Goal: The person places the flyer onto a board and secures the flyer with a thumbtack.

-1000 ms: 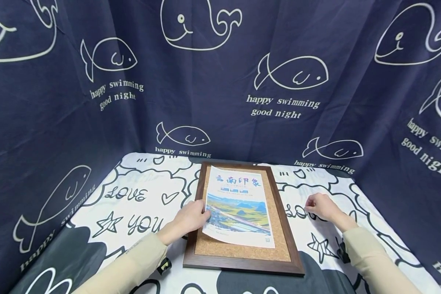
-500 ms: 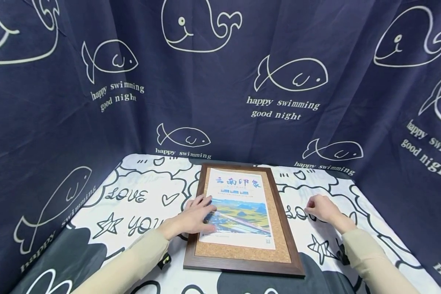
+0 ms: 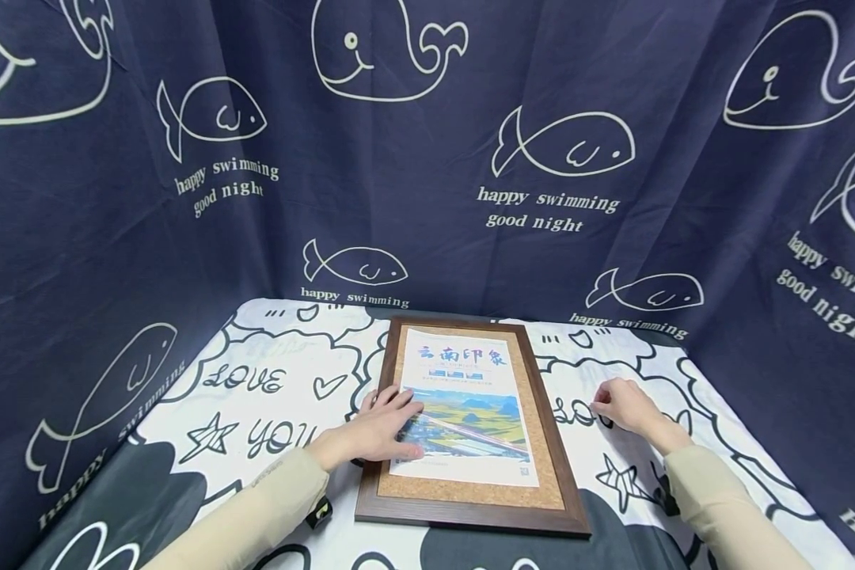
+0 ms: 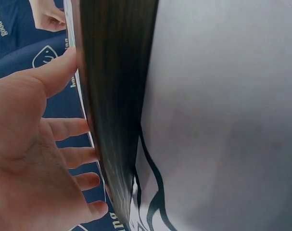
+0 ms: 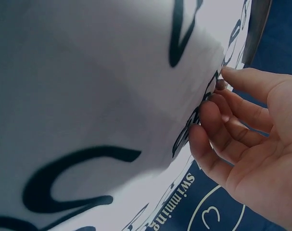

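A dark wooden frame (image 3: 570,491) with a cork backing lies flat on the table. On the cork rests a printed poster (image 3: 463,404) with a landscape photo and coloured characters. My left hand (image 3: 381,423) lies flat, fingers straight, across the frame's left rail and the poster's left edge; the left wrist view shows the fingers (image 4: 71,156) spread against the frame's dark edge (image 4: 114,106). To the right of the frame my right hand (image 3: 623,405) rests on the tablecloth (image 3: 271,388), its fingertips (image 5: 208,115) loosely bent and touching the cloth (image 5: 88,86), holding nothing.
The white tablecloth carries black doodles, stars and lettering. Navy curtains (image 3: 413,158) printed with whales and fish close in the table at the back and on both sides.
The left hand went from pinching the poster's lifted left edge to lying flat on it; the poster now rests flush on the cork. The right hand stayed put.
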Demonstrator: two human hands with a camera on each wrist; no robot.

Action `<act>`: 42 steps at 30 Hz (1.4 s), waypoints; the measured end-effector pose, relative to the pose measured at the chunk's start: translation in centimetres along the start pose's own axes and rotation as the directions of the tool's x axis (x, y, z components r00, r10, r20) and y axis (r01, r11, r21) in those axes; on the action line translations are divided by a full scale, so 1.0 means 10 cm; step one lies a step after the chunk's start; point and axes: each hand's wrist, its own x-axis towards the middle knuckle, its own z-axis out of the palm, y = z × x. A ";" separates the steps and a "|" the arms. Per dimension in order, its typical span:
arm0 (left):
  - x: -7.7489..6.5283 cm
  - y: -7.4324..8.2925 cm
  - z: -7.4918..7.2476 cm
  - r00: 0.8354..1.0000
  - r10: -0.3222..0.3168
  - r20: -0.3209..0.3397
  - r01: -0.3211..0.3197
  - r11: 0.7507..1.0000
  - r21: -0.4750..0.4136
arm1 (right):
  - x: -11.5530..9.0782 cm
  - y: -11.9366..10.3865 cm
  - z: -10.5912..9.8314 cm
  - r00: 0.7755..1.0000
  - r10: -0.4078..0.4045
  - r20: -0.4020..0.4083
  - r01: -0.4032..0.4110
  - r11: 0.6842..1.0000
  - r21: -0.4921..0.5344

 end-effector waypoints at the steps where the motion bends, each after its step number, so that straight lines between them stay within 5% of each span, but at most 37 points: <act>1: 0.00 0.00 0.00 1.000 0.000 -0.001 0.000 1.000 0.004 | 0.00 0.00 0.00 1.000 0.003 0.003 -0.003 1.000 -0.001; 16: -0.03 -0.02 0.03 1.000 -0.026 0.006 0.026 1.000 0.000 | 0.02 -0.03 0.02 0.998 0.056 0.026 -0.056 0.998 -0.001; 30: -0.03 -0.03 0.03 0.999 -0.033 0.009 0.033 0.999 0.011 | 0.19 -0.18 -0.02 0.990 -0.122 -0.077 0.126 0.991 0.052; 34: -0.02 -0.02 0.03 0.999 -0.039 0.011 0.039 0.999 0.019 | 0.33 -0.33 -0.05 0.991 -0.116 -0.063 0.126 0.978 0.167; 42: 0.01 0.01 0.05 0.999 -0.043 0.019 0.042 0.999 0.029 | 0.54 -0.54 -0.03 0.997 -0.049 -0.057 0.070 0.890 0.451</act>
